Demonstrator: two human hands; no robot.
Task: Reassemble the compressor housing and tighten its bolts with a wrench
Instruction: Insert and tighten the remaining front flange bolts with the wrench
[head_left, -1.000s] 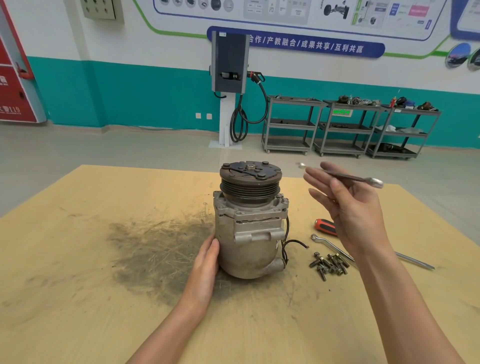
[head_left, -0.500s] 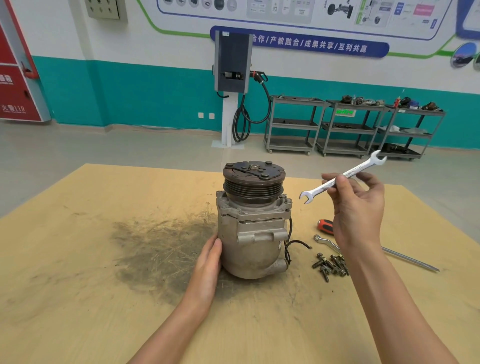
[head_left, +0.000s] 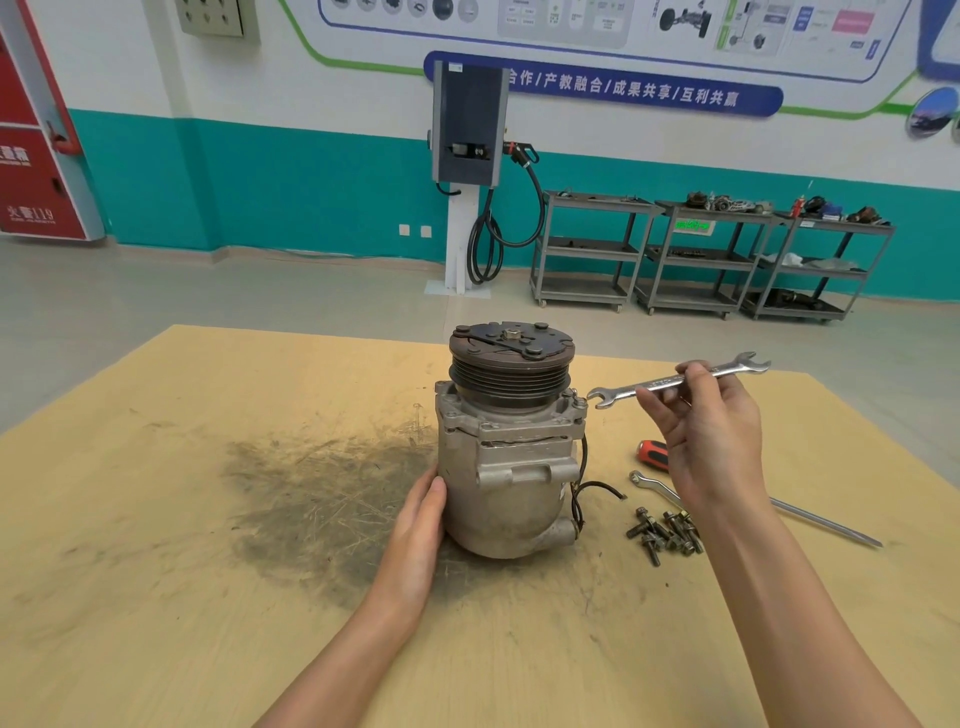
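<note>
1. One grey metal compressor (head_left: 511, 447) with a black grooved pulley, standing mid-table.
2. Two silver metal wrenches: a double open-ended one (head_left: 675, 385) held up right of the compressor, and a second (head_left: 649, 483) lying on the table, partly hidden.
3. One red-handled screwdriver (head_left: 653, 454), far right.
4. One heap of dark bolts (head_left: 666, 532); exact number unclear.
5. Two bare hands: left (head_left: 415, 535), right (head_left: 709, 441).
6. Three grey shelf carts (head_left: 587, 249) along the far wall.
</note>
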